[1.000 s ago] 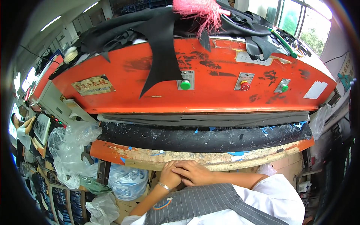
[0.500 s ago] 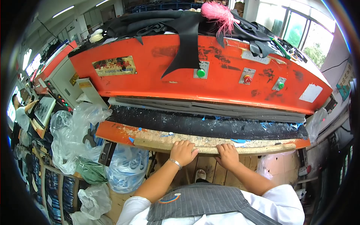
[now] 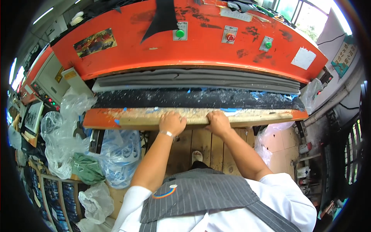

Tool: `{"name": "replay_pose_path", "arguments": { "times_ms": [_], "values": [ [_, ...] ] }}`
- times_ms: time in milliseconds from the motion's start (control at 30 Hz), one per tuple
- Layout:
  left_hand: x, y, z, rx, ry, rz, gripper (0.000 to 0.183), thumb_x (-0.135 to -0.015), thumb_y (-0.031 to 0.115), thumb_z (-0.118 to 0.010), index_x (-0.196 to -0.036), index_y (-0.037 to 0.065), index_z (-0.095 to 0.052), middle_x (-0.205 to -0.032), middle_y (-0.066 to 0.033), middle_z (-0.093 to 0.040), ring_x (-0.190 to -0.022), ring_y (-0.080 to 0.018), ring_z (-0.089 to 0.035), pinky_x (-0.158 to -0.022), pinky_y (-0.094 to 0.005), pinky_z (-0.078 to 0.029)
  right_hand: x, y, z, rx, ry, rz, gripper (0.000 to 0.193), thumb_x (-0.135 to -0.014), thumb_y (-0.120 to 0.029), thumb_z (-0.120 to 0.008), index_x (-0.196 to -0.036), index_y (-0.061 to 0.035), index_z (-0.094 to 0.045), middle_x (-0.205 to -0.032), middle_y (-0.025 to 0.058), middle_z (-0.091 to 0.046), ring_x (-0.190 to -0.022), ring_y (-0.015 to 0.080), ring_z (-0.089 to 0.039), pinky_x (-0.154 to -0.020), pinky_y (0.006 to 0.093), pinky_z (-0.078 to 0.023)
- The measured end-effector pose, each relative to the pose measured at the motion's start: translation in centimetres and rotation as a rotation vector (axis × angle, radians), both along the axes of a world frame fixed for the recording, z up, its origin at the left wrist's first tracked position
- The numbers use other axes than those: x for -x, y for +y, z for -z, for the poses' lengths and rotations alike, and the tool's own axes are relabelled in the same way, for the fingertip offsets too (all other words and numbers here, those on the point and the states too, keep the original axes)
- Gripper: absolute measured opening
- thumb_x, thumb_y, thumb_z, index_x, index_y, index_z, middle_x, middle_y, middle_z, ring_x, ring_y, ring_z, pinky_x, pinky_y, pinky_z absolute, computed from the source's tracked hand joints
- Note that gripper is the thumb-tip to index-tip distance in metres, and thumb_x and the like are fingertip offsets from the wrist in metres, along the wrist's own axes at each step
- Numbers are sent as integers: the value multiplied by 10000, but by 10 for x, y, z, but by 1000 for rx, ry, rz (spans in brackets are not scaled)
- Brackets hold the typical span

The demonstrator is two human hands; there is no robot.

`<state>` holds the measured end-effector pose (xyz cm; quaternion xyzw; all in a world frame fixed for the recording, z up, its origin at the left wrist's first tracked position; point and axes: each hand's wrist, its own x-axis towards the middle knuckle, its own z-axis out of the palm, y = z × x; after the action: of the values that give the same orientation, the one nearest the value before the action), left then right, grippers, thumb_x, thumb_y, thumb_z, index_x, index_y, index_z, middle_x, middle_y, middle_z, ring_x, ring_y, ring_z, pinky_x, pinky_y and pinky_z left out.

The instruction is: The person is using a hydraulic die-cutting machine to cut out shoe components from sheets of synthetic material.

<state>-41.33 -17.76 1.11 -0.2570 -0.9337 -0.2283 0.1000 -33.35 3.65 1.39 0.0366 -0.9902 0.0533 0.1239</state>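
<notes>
My left hand [image 3: 172, 123] is closed over the front edge of a worn wooden board [image 3: 255, 116], fingers on top and a metal band at the wrist. A short way to its right, my right hand [image 3: 219, 123] grips the same edge, its fingers curled over. The undersides of both grips are hidden. Behind the board lies a scuffed black pad [image 3: 154, 99] with blue scraps on it. Farther back, a stack of grey sheets [image 3: 228, 80] sits in the opening under the orange-red machine beam [image 3: 131, 48].
The beam carries a green button [image 3: 180, 34], a red button [image 3: 230, 37] and another green button [image 3: 268, 45]. Black material [image 3: 162, 19] hangs over its front. Clear plastic bags [image 3: 119, 156] and a green bag [image 3: 88, 168] crowd the left. Pipes [image 3: 332, 102] run along the right wall.
The view has tipped down and shifted right, so the machine sits higher and farther left in the picture. Both hands stay on the board's edge.
</notes>
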Motion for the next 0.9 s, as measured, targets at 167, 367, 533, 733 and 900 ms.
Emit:
{"name": "replay_pose_path", "arguments": {
  "times_ms": [167,367,533,733,900],
  "values": [
    [28,0,-22,156,-322,157,472,-806,518,-575,-774,81,-752,-799,-194,-681,-796,-382,-649,-752,-448,-519,11,26,-17,74,-273,-162,371,-692,-375,-774,-841,-68,-628,-893,125,-658,-864,324,-646,-778,433,-513],
    [110,34,-55,-169,-149,258,248,-810,340,-666,-886,112,-726,-798,-117,-662,-787,-337,-635,-716,-438,-504,150,34,-109,213,-299,-263,367,-807,-351,-699,-1062,-89,-671,-1002,144,-664,-924,347,-643,-802,444,-517],
    [192,69,19,-275,298,176,148,-754,214,-743,-857,121,-690,-834,-37,-553,-847,-267,-541,-758,-390,-429,297,20,-55,-229,-142,-242,426,-734,-353,-726,-1046,-66,-687,-1074,102,-675,-930,310,-665,-795,405,-536],
    [229,84,-14,-671,298,357,148,-784,158,-716,-847,66,-618,-848,-106,-556,-833,-302,-549,-740,-415,-441,372,17,-90,31,-758,28,256,-724,-259,-638,-778,-22,-718,-717,128,-685,-695,202,-689,-594,319,-538],
    [225,93,41,-355,411,339,313,-844,264,-679,-1020,42,-545,-935,-190,-639,-884,-369,-630,-757,-449,-503,346,87,-63,1405,-168,-310,143,-825,-93,-575,-843,-12,-691,-714,91,-670,-644,143,-655,-549,282,-529]
  ]
}}
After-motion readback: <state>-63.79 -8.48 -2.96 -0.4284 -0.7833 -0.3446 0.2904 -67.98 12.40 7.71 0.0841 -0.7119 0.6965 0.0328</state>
